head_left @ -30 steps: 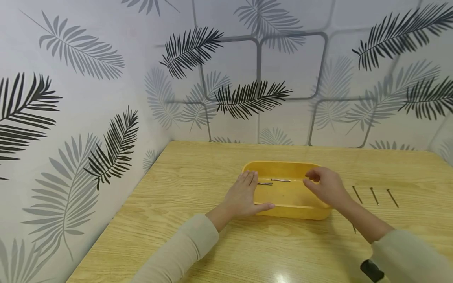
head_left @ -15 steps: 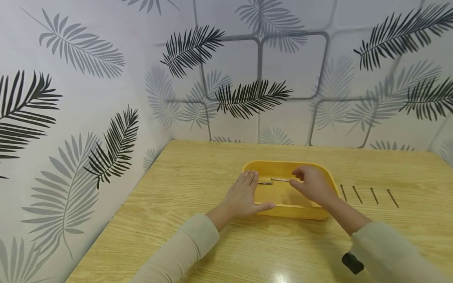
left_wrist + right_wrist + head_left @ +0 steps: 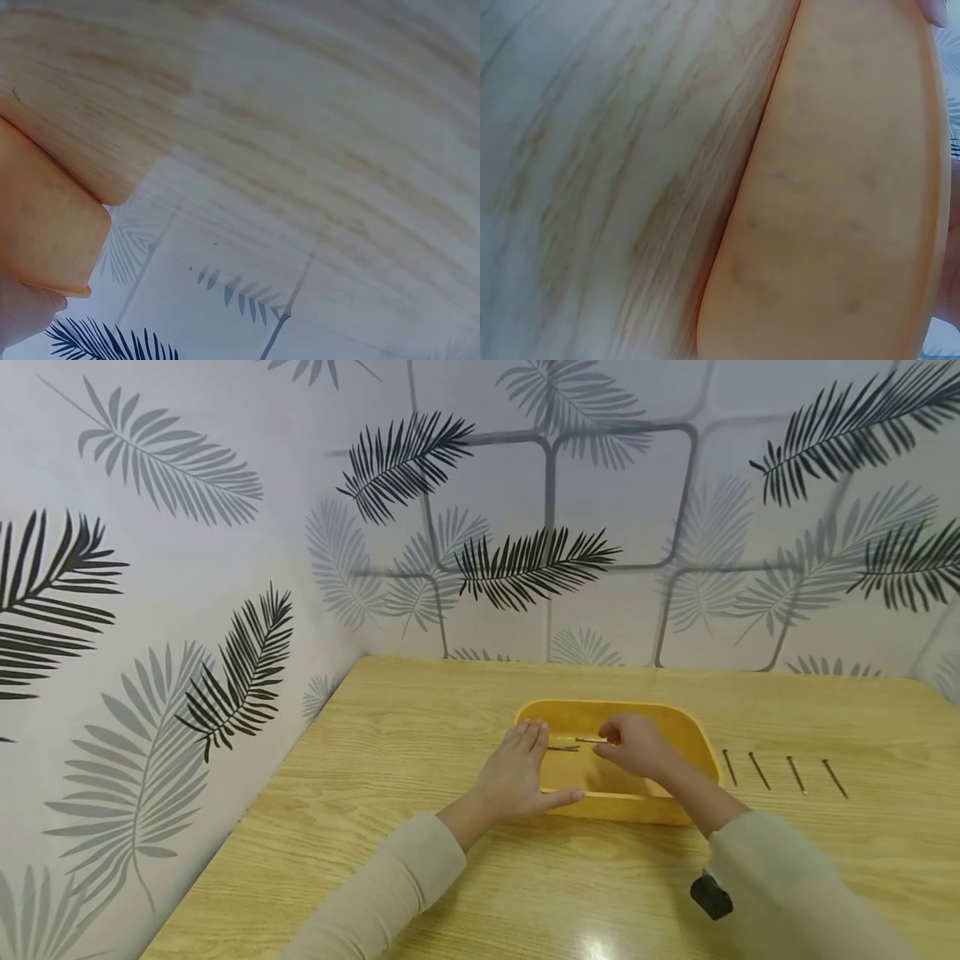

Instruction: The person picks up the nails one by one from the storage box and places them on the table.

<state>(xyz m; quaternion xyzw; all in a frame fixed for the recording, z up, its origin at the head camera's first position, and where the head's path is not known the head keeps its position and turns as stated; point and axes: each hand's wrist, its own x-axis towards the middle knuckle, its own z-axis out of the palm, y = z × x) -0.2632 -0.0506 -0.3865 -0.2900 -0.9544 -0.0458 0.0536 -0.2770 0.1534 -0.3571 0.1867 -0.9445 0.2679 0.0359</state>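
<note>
A yellow plastic tray (image 3: 615,808) stands on the wooden table. My left hand (image 3: 510,777) rests over its left end, fingers straight across the rim and thumb stretched along the front edge. Inside the tray, my right hand (image 3: 637,747) has thumb and fingertips curled at the right end of a nail (image 3: 587,741), which lies across the back of the tray floor. More nails (image 3: 564,748) show beside the left fingers, partly covered by that hand. The wrist views show mostly the outer tray wall (image 3: 825,195), with a fingertip of the left hand (image 3: 30,309) at the edge.
To the right of the tray, several nails (image 3: 759,771) lie in a spaced row on the table (image 3: 420,718). Patterned walls (image 3: 487,627) with leaf prints stand behind and to the left. A black device (image 3: 711,896) sits under the right sleeve.
My right hand has moved left inside the tray, from its right end to the nail. The row of nails it had partly covered is now in sight. My left hand stays put.
</note>
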